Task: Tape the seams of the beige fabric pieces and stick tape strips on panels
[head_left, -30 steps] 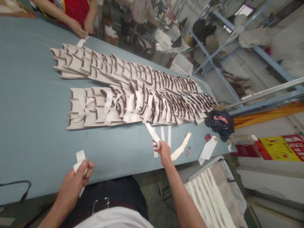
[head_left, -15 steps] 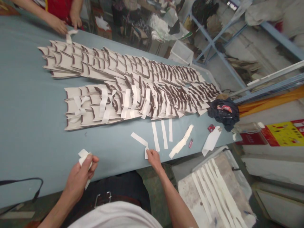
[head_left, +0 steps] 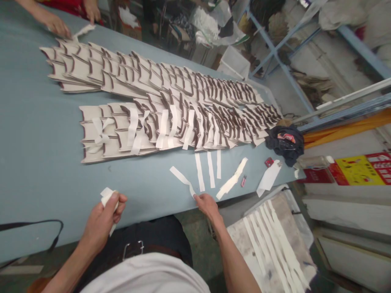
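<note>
My left hand (head_left: 104,215) is closed around a crumpled wad of white paper (head_left: 106,194) at the near edge of the blue-grey table (head_left: 36,134). My right hand (head_left: 206,203) pinches the near end of a white strip (head_left: 182,179) that lies curled on the table. Three more white strips (head_left: 209,169) lie side by side just beyond it. Past them, two long rows of overlapping beige pieces with dark brown edges (head_left: 171,122) stretch across the table; several in the near row have white strips laid over them.
A wider white strip (head_left: 232,181), a small red object (head_left: 269,162), a white paper (head_left: 269,179) and a dark cloth bundle (head_left: 285,144) lie at the table's right end. A board with long white strips (head_left: 271,244) stands lower right. Another person's hands (head_left: 56,26) work at the far edge. A black cable (head_left: 27,226) hangs at the left.
My right hand carried the white strip from the near row back toward the table's near edge and laid it down. My left hand stayed closed on the paper wad.
</note>
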Tool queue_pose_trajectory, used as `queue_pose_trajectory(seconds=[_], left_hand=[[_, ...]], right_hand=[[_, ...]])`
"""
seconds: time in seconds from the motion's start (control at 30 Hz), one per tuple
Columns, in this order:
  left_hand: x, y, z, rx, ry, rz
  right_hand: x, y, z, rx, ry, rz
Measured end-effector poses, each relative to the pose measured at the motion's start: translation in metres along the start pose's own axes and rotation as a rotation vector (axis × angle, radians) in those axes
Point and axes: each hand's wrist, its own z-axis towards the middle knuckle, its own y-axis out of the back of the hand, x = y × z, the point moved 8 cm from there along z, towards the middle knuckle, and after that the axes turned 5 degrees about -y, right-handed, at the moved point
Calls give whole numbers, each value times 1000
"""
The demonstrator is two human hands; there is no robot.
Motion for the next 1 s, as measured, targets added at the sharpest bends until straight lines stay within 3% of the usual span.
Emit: queue_pose_trajectory(seconds=[0.13, 0.23, 0.4, 0.53, 0.63, 0.8, 1.0], left_hand=[[-3, 2, 1, -10, -2, -13], [-4, 0, 2, -9, 0, -21], [-3, -5, 3, 2, 9, -21], [-5, -7, 2, -1, 7, -21], [-6, -4, -1, -19, 11, -20], [-2, 2, -3, -68, 35, -24], [-1, -1, 0, -74, 46, -32]], right_hand=[[-18, 13, -16, -47, -38, -54], [-9, 29, -25, -143, 11, -39], [66, 47, -14, -292, 238, 58], [125, 38, 15, -288, 353, 79], [147, 27, 32, -255, 397, 75], [152, 19, 45, -200, 415, 66], [141, 30, 44, -225, 418, 107]])
